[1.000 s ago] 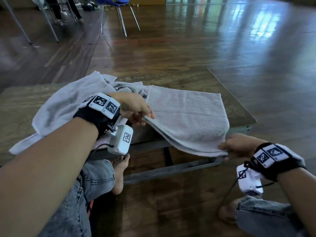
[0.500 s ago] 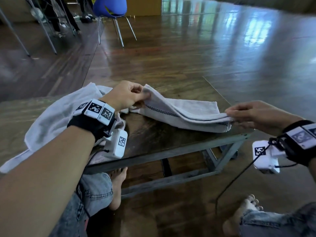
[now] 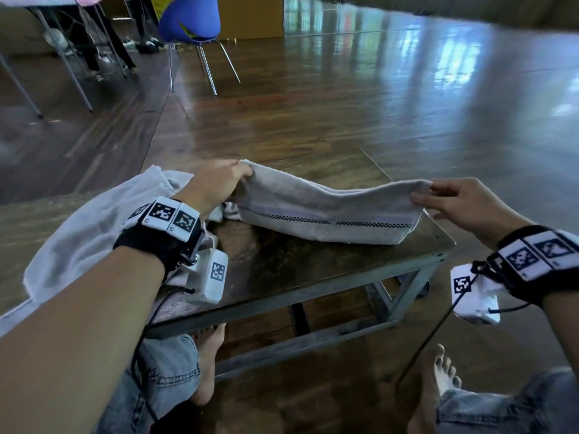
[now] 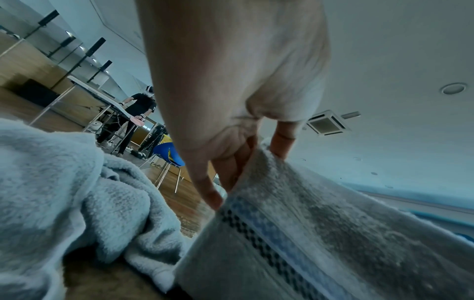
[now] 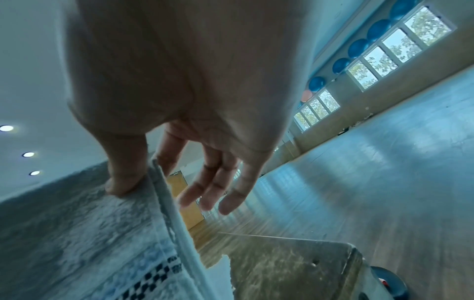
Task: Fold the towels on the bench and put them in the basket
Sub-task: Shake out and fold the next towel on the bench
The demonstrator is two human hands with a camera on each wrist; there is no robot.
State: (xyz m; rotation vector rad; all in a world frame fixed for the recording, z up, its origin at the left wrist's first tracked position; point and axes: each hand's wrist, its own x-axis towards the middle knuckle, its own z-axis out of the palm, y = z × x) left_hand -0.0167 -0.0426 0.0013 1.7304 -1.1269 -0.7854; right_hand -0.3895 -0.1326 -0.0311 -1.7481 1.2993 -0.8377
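Note:
A grey towel with a checked stripe hangs doubled over the right half of the low wooden bench. My left hand pinches its top left corner, thumb on one side and fingers on the other. My right hand pinches the top right corner between thumb and forefinger, while the other fingers stick out straight. The towel's lower edge rests on the bench top. A second, paler towel lies crumpled on the bench's left part. No basket is in view.
A blue chair stands on the wood floor beyond the bench. Table legs and a person's legs are at the far left. My bare feet and jeans-clad knees sit below the bench's near edge.
Both hands carried the towel's near edge up and over toward the far side, then lifted the doubled towel so its top edge is stretched between them. The head view tilted up.

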